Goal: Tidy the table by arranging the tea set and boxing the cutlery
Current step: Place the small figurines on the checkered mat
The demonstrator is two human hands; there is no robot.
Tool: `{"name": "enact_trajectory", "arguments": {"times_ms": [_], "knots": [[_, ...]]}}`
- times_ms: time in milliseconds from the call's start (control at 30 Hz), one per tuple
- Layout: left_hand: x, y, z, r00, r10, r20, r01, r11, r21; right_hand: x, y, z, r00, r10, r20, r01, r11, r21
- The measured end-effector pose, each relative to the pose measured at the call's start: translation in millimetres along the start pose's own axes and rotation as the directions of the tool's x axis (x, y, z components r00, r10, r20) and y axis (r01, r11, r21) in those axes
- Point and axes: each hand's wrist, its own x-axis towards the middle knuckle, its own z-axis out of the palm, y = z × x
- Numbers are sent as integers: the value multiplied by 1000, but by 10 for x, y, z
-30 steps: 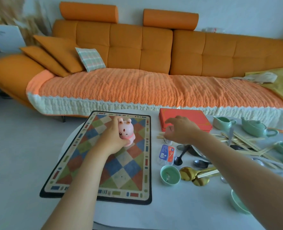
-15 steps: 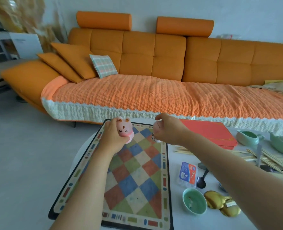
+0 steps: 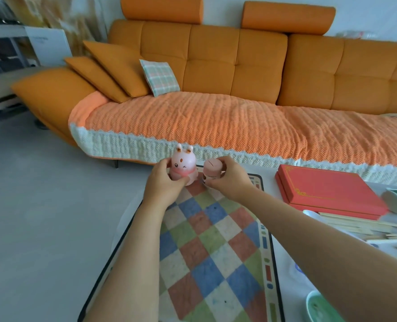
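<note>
Here, two figurines: left hand (image 3: 162, 184) fingers (image 3: 163, 164) clamp the pink rabbit (image 3: 183, 165), right hand (image 3: 230, 180) the tilted figurine (image 3: 212, 170).

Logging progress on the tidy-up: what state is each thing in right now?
pink bunny figure: upright, gripped by left hand
small figure: tilted, gripped by right hand
red box: closed
chopsticks: loose, unboxed
green cup: upright

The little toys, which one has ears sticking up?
The pink bunny held in the left hand: two ears stick up. The toy in the right hand shows none.
</note>
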Motion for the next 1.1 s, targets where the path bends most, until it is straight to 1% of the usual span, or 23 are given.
{"name": "enact_trajectory", "arguments": {"times_ms": [133,200,267,367,500,567,633,733,800,867,967,1033,1100], "knots": [[23,-19,12,997,17,-78,-13,999,47,126,-30,115,999,49,-21,-48,997,58],[24,-10,7,996,16,-92,-10,998,57,167,-45,187,998,61,-24,-60,998,31],[30,1,6,997,5,-71,-2,999,44,172,-62,235,998,44,-42,-45,999,-6],[29,6,14,999,2,-33,-1,999,44,152,-76,250,998,34,-44,-34,999,-8],[12,49,-11,999,-32,35,30,998,61,84,-79,176,999,42,22,-43,999,5],[-15,87,-15,997,-69,39,68,997,44,2,-95,49,997,43,57,-41,998,-43],[-84,155,-25,998,-39,-51,42,997,63,-113,-102,-107,995,48,87,-40,994,-98],[-287,388,-14,972,47,-232,-29,996,79,-334,-34,-404,994,13,104,4,987,-160],[-450,575,38,960,94,-262,-81,995,62,-522,13,-640,994,-28,106,47,983,-178],[-632,802,162,966,168,-199,-161,986,48,-736,68,-921,992,-66,106,86,975,-205],[-996,1174,455,973,228,-25,-227,974,19,-1073,197,-1362,993,-83,80,100,965,-241],[-1266,1394,674,963,256,86,-258,966,10,-1286,317,-1617,996,-76,40,83,969,-231],[-1513,1558,879,935,258,242,-270,963,17,-1494,438,-1834,998,-63,1,61,974,-218]]}}
